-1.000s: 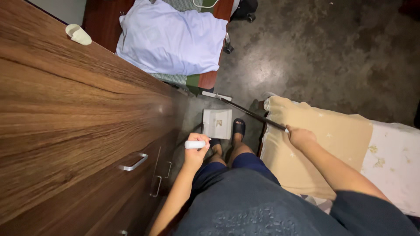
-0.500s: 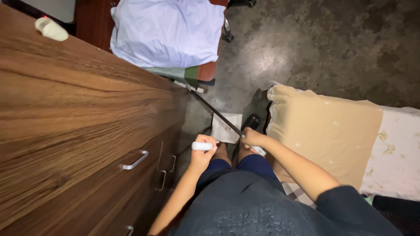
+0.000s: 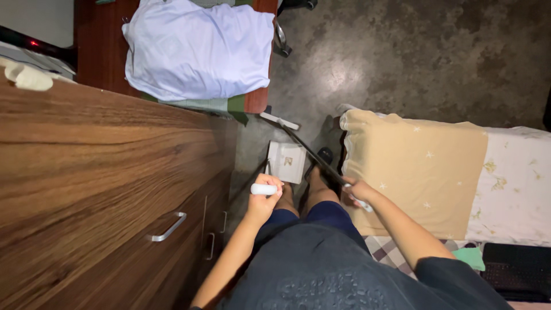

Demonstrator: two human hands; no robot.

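Head view. Floor (image 3: 402,63): mottled grey concrete, glossy patch at upper centre. Left half of frame: wood-grain cabinet (image 3: 97,172), horizontal veneer, curved metal handles (image 3: 166,227) at lower left. Upper left: white cloth (image 3: 198,46), crumpled, on a red-brown surface. Right: bed with tan pillow (image 3: 419,166), small star print, beside floral sheet. Centre: white flat dustpan (image 3: 287,162) on the floor, near the feet. Left hand (image 3: 264,198): closed around a white cylindrical handle (image 3: 264,189). Right hand (image 3: 359,192): gripping a thin dark broom stick (image 3: 310,155), which runs diagonally to a white head (image 3: 279,120) at upper centre.
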